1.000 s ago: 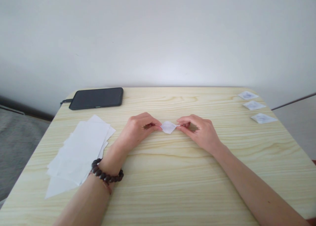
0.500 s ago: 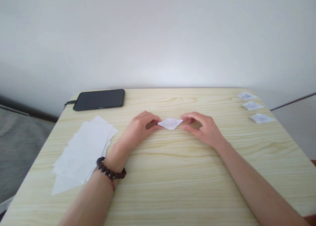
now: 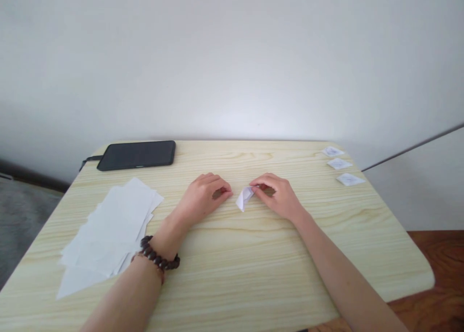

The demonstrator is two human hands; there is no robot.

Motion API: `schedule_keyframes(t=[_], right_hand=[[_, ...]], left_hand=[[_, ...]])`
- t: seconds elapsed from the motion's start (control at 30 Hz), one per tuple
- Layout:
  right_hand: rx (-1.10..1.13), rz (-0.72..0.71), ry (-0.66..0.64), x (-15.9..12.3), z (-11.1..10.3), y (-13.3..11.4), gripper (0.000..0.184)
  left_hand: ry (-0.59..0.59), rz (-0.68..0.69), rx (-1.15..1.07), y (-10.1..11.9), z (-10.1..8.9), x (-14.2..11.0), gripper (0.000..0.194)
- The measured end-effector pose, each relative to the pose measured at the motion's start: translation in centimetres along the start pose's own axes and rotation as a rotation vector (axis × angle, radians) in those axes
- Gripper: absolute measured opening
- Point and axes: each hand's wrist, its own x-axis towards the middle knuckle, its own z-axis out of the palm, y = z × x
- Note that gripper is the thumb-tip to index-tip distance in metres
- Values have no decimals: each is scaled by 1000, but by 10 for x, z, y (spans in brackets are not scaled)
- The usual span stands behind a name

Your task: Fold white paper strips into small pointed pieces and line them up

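A small folded white paper (image 3: 244, 197) hangs at a tilt from the fingertips of my right hand (image 3: 279, 196), its folds partly spread and one point toward the table. Thumb and forefinger pinch it at its upper right end. My left hand (image 3: 203, 196) is just left of the paper, apart from it, with thumb and fingertips pressed together and nothing showing between them. Dark beads (image 3: 159, 257) circle the left wrist.
Loose white paper sheets (image 3: 108, 230) lie overlapped at the left of the wood-grain table (image 3: 232, 283). A black phone (image 3: 137, 154) with a cable is at the back left. Three folded paper diamonds (image 3: 340, 164) form a column at the back right. A white wall stands behind.
My left hand has let go of the folded paper. Its left end has swung down and turned in my right hand's pinch. The whole view has shifted to the right.
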Motion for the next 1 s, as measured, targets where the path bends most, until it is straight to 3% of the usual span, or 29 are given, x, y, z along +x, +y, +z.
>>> schedule_keyframes(t=[0.3, 0.43, 0.57, 0.83, 1.0], right_hand=[[-13, 44, 90, 0, 2, -3, 9], [-72, 93, 105, -3, -10, 4, 12], [-229, 205, 166, -30, -44, 23, 19], [-546, 503, 348, -121, -136, 71, 33], [-657, 635, 444, -147, -173, 99, 41]], left_hand=[[-16, -11, 43, 4, 1, 0, 17], [-17, -26, 93, 10, 3, -1, 19], [-35, -21, 144, 17, 9, -2, 24], [-50, -8, 179, 23, 19, 0, 29], [-44, 5, 176, 22, 18, 0, 27]])
